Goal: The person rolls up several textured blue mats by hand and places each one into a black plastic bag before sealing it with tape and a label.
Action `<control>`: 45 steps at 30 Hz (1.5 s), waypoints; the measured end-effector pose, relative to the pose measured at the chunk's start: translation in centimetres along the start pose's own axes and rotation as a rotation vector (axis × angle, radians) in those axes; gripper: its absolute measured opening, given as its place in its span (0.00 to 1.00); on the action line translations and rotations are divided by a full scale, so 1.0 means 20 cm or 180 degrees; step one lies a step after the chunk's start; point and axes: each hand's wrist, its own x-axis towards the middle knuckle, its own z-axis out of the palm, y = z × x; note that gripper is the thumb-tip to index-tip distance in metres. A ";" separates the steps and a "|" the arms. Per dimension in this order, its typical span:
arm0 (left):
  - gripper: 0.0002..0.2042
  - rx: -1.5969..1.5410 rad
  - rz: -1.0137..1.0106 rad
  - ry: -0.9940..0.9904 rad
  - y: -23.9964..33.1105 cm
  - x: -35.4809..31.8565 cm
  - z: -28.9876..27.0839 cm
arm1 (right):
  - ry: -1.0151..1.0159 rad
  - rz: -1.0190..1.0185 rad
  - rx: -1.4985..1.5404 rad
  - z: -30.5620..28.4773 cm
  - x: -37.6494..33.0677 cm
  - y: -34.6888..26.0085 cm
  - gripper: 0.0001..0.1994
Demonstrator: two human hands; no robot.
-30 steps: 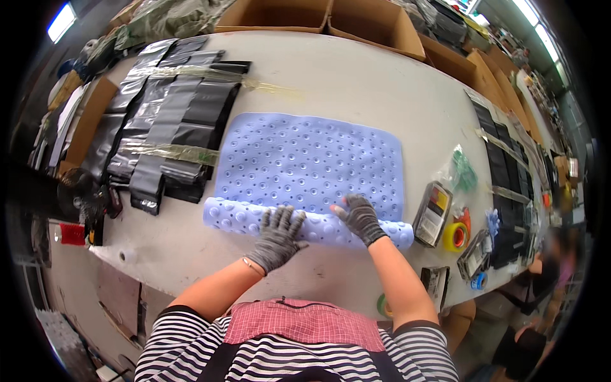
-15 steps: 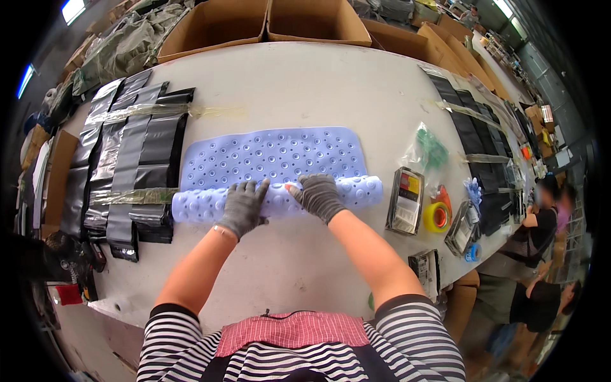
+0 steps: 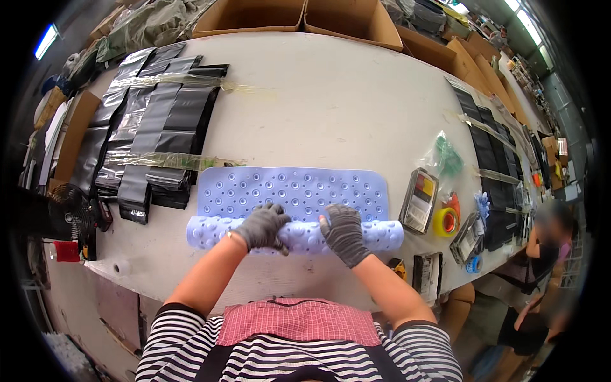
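Note:
A light-blue rubber bath mat (image 3: 293,191) with round suction cups lies on the table in front of me. Its near part is wound into a roll across its width, while the far part lies flat. My left hand (image 3: 262,229), in a grey glove, curls over the roll just left of its middle. Right of the middle, my right hand (image 3: 345,237) grips the same roll, also gloved, fingers bent over the top. Both roll ends stick out past my hands. The roll's underside is hidden.
Taped stacks of black plastic bags lie left (image 3: 159,121) and right (image 3: 487,140) on the white table (image 3: 331,102). Near the right end are a yellow tape roll (image 3: 447,221) and a black box (image 3: 419,201). Open cartons (image 3: 248,18) line the far edge. A person (image 3: 547,235) sits at right.
The mat and both hands have come nearer to me across the table. The flat part looks slightly shorter. My head view has shifted too.

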 end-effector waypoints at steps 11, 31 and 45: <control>0.47 0.0511 -0.0717 0.0534 -0.09 0.05 -0.12 | -0.0113 -0.0065 0.0051 0.05 0.44 0.07 0.25; 0.26 -0.0108 -0.1197 0.0769 -0.24 -0.70 0.16 | -0.0411 -0.0112 -0.0634 -0.07 -0.13 0.17 0.19; 0.13 0.0690 -0.1342 0.1486 -0.35 -0.80 0.31 | -0.0210 0.0270 -0.0376 -0.01 -0.18 0.32 0.16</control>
